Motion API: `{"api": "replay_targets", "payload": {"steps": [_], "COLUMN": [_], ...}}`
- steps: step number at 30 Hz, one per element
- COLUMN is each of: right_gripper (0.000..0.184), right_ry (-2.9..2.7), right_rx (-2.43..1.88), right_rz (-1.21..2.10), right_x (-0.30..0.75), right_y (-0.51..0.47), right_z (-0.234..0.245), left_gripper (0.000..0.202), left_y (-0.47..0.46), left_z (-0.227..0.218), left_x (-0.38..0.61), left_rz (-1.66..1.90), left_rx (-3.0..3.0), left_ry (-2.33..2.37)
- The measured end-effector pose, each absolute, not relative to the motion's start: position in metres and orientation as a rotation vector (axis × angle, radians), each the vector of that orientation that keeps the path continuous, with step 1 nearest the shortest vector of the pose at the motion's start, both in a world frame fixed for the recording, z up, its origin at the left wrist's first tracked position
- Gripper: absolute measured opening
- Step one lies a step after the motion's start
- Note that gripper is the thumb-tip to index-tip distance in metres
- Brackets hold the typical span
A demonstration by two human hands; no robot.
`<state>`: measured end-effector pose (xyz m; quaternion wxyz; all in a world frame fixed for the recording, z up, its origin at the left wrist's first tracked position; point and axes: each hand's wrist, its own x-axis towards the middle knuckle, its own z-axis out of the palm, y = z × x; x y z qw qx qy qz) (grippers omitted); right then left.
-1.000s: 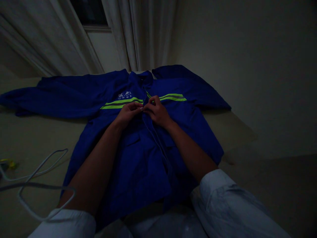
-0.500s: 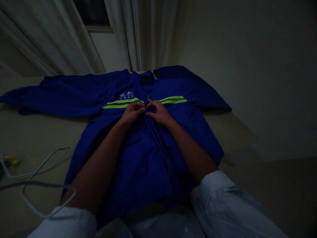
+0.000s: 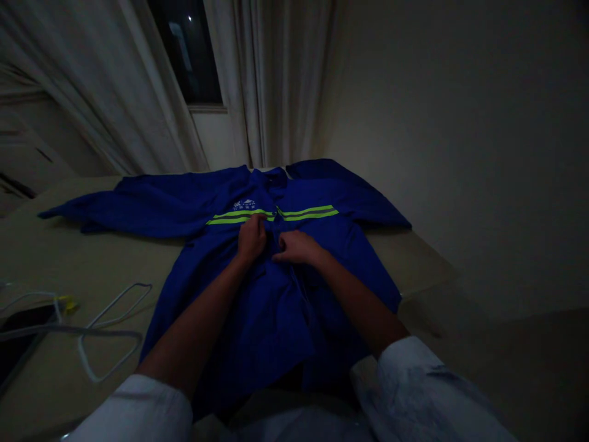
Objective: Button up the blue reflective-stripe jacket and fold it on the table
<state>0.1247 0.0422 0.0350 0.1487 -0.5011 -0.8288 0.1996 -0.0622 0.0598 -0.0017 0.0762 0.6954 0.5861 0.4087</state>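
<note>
- Clock centred on the hands, 12 = away from the person. Deep-blue long-sleeved cloth jacket (image 3: 257,313) lies spread on a pale flat-topped table (image 3: 115,264): collar at 12, hem at 6, sleeves out approx. 9-10 & 2-3.
- L hand (image 3: 252,238): fingers curled, by the jacket's long dark-blue front opening (image 3: 299,285), over the lower edge of the yellow-green & grey stripe band (image 3: 308,213). Can't tell if cloth's pinched; too dim.
- R hand (image 3: 300,247): just beside it, approx. 4 from L; thumb & forefinger parted in a C, other fingers curled in. No clear grip on cloth.
- Step looks like handwork on the front edges. Best: L steadies, R does the fine work, gripping v. near the edge.
- Use the stripe ends as guide: level across the gap = edges aligned.
- Pull lightly, b/c loose cloth will prob. ruck.
- Opening looks wavy toward 5; smooth it flat.
- Pale looped cord (image 3: 105,333) at 8: mind the forearm doesn't snag it.
</note>
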Motion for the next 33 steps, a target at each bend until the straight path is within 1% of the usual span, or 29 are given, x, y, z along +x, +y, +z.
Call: {"api": "replay_targets", "payload": {"steps": [1,3,5,9,12,16,19,22,26,29,33], "right_gripper": [0.026,0.015,0.009,0.021,0.024,0.027,0.028,0.032,0.036,0.032,0.019], "right_ry": [-2.41,-2.349,-2.171,-1.794,-1.748,-1.691,-1.681,-1.703,-1.796,-1.825,-1.855], "right_rx": [-1.492,-1.526,-1.503,-1.354,-1.2,-1.15,-1.125,-1.056,-0.984,-1.028,-1.087], "right_rz": [0.55,0.536,0.649,0.997,1.204,1.219,1.226,1.323,1.395,1.307,1.035], "right_x": [0.129,0.139,0.15,0.164,0.169,0.169,0.169,0.171,0.172,0.168,0.164], "right_y": [0.033,0.018,0.01,0.004,0.003,0.001,-0.001,-0.004,-0.005,-0.004,-0.006], "right_z": [0.035,0.029,0.02,0.006,0.002,0.0,-0.001,0.001,0.002,-0.001,-0.005], "left_gripper": [0.032,0.032,0.03,0.025,0.014,0.019,0.017,0.014,0.016,0.023,0.021], "left_y": [0.055,0.042,0.026,-0.009,-0.028,-0.033,-0.029,-0.025,-0.026,-0.029,-0.029], "left_z": [0.001,0.005,0.009,0.018,0.03,0.034,0.019,0.001,-0.004,0.001,0.005], "left_x": [-0.062,-0.06,-0.058,-0.054,-0.05,-0.049,-0.055,-0.062,-0.063,-0.06,-0.063], "left_rz": [1.15,0.954,0.784,0.533,0.383,0.361,0.476,0.64,0.644,0.598,0.672], "left_rx": [2.068,2.091,2.201,2.458,2.555,2.522,2.41,2.355,2.445,2.542,2.607], "left_ry": [1.807,1.86,1.828,1.664,1.635,1.493,1.403,1.343,1.294,1.36,1.329]}}
